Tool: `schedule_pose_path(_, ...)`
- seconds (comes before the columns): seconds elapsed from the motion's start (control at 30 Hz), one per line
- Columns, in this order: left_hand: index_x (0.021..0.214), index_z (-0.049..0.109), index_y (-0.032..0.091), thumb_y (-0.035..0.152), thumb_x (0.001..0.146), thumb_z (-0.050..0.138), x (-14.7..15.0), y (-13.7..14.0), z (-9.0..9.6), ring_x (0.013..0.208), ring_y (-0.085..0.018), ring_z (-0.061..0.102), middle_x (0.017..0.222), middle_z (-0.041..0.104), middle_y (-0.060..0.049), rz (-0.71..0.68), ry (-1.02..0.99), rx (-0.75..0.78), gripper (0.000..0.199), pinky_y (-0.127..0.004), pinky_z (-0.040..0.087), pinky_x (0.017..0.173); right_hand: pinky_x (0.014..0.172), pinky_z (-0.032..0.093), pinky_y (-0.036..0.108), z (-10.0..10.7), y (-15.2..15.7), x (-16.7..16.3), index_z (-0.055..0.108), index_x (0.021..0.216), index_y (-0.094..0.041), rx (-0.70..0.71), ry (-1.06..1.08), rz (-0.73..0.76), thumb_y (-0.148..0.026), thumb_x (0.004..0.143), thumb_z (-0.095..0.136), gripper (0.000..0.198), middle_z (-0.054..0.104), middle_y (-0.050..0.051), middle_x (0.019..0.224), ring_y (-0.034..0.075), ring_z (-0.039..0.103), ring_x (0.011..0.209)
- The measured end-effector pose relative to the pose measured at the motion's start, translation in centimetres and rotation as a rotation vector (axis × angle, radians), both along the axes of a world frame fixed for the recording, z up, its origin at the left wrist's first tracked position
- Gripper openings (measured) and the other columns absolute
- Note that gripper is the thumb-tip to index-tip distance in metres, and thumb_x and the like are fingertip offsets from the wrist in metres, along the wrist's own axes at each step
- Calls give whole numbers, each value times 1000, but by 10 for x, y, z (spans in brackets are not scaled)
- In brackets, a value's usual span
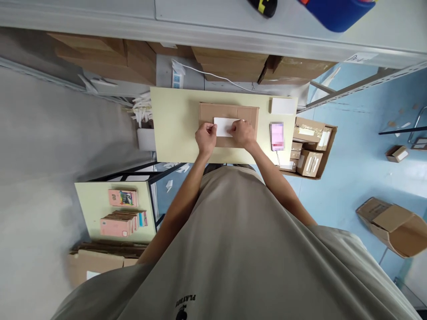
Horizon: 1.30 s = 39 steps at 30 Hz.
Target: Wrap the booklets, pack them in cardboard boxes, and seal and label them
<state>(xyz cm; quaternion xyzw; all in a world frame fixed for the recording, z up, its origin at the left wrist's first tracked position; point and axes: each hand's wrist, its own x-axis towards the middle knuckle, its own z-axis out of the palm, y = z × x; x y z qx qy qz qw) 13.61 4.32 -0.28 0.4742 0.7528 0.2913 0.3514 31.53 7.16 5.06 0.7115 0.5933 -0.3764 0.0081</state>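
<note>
A flat brown cardboard box [230, 110] lies on the pale yellow tabletop [176, 124] in front of me. On the box's upper face is a white rectangular label [223, 127]. My left hand [206, 138] is closed in a pinch at the label's left edge. Across from it, my right hand [244, 133] has its fingers curled in against the label's right part, covering that end. Whether the whole label lies flat on the cardboard, I cannot tell.
To the right on the tabletop are a white stack [283, 106] and a phone [277, 135] with a cable. A carton of small boxes [308, 153] stands beyond. Pink packs [115, 226] sit on a lower-left side table. A grey shelf [200, 26] runs overhead in front.
</note>
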Motion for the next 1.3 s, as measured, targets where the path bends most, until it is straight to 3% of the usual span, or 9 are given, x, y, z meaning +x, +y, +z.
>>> schedule_pose_path(0.17,93,76,25,29,104,79,0,1,2,91,-25,79,98,86,-6,-11,-14,-8,12,-38,59,96,108,65,53,-4,21,-16,85,109,-23,91,8,-45,-32,112,71,17,87,15,120,36,80,118)
schedule_pose_path(0.4,91,75,25,26,102,78,1,1,5,94,-27,81,102,88,-8,-39,-7,-3,11,-40,61,99,108,65,50,8,-3,-28,84,102,-21,-45,-9,74,-31,107,79,13,86,18,125,36,81,118)
schedule_pose_path(0.7,88,71,26,24,102,77,2,1,8,95,-29,82,102,87,-9,-81,8,-13,15,-45,61,101,112,63,49,-6,33,-50,81,108,-23,90,19,-32,-32,114,70,16,87,14,121,32,79,118)
schedule_pose_path(0.8,98,71,27,15,95,80,-2,-3,6,98,-31,82,102,86,-8,-95,-32,-20,15,-48,61,103,110,64,47,-6,27,-51,81,113,-24,76,14,-27,-34,117,64,20,87,13,123,31,79,118)
schedule_pose_path(0.87,109,71,28,12,90,83,-8,-6,3,99,-30,81,100,84,-5,-86,-61,-9,28,-48,61,104,108,64,46,-6,20,-49,80,113,-24,66,9,9,-31,116,65,17,86,13,125,31,80,118)
schedule_pose_path(0.97,117,72,29,17,88,90,-18,-5,0,96,-27,80,95,80,-3,-75,-130,-24,37,-45,62,99,114,62,44,-9,10,-45,80,109,-21,96,32,121,-21,109,76,5,85,13,131,30,79,126)
schedule_pose_path(1.03,117,72,29,23,87,94,-24,-3,-2,90,-25,79,92,78,-1,-87,-180,-59,38,-43,62,95,117,60,42,-10,8,-43,80,110,-20,122,58,159,-17,103,81,8,84,13,135,29,78,130)
schedule_pose_path(1.23,114,74,27,15,79,98,-27,7,-5,80,-22,76,85,75,2,-92,-212,-129,45,-39,59,88,106,64,44,-9,23,-56,81,117,-24,69,17,-88,-34,112,75,13,88,11,126,30,81,117)
schedule_pose_path(1.3,112,74,28,11,77,96,-27,9,-6,81,-23,76,83,75,3,-92,-215,-132,45,-39,58,88,109,62,44,-6,17,-62,81,116,-24,105,-2,-85,-34,115,69,16,88,12,126,30,81,119)
